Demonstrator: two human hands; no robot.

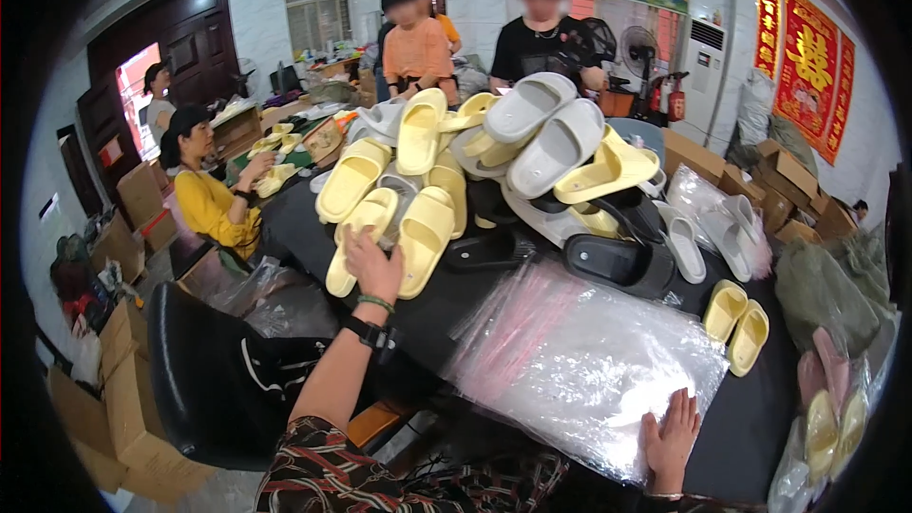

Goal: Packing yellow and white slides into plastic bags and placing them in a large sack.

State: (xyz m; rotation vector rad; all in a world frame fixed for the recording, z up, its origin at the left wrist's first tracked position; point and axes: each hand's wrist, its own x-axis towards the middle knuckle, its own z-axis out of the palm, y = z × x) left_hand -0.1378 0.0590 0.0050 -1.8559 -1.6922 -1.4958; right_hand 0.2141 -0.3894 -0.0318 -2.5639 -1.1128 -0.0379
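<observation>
My left hand point(372, 264) reaches out to the heap of slippers point(494, 166) and rests its fingers on a yellow slipper point(361, 226) at the heap's near left side; whether it grips it I cannot tell. A black watch and a green band sit on that wrist. My right hand point(671, 437) lies flat, fingers apart, on the near edge of a stack of clear plastic bags point(579, 361) spread on the black table point(760, 408). The heap holds yellow, grey and black slippers piled loosely.
A pair of small yellow slippers point(736, 323) lies right of the bags. Bagged slippers point(717, 218) and cardboard boxes point(779, 180) stand at the right. Three people are behind the heap, and a person in yellow sits at the left. A black chair back point(204, 370) is near left.
</observation>
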